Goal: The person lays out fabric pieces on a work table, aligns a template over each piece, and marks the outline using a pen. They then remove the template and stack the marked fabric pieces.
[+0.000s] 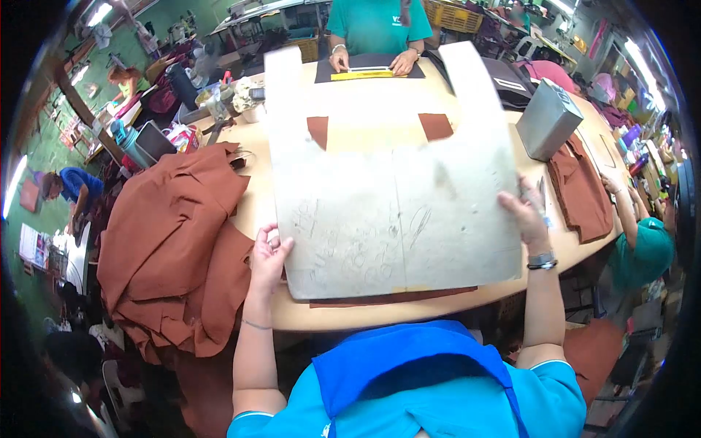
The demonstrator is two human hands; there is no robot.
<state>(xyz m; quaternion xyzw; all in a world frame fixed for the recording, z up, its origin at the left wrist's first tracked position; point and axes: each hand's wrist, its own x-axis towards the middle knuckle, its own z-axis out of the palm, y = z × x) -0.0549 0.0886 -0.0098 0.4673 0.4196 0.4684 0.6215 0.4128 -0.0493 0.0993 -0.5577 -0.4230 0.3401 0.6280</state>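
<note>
A large pale grey card pattern (394, 212) with two upright arms and scribbled marks is held tilted over the table. My left hand (270, 252) grips its lower left edge, thumb on the near face. On its right edge my right hand (527, 212) has hold, thumb in front and the other fingers partly hidden. Beneath the pattern lies a rust-brown fabric piece (318, 132); its corners show in the cutout and its front edge below. Most of that fabric is hidden.
A heap of rust-brown fabric (171, 233) overhangs the table's left side. At right stand a metal can (549, 120) and folded brown pieces (582, 190). Across the table, a co-worker's hands (404, 63) rest by a yellow ruler (361, 74). Another person (646, 244) works at right.
</note>
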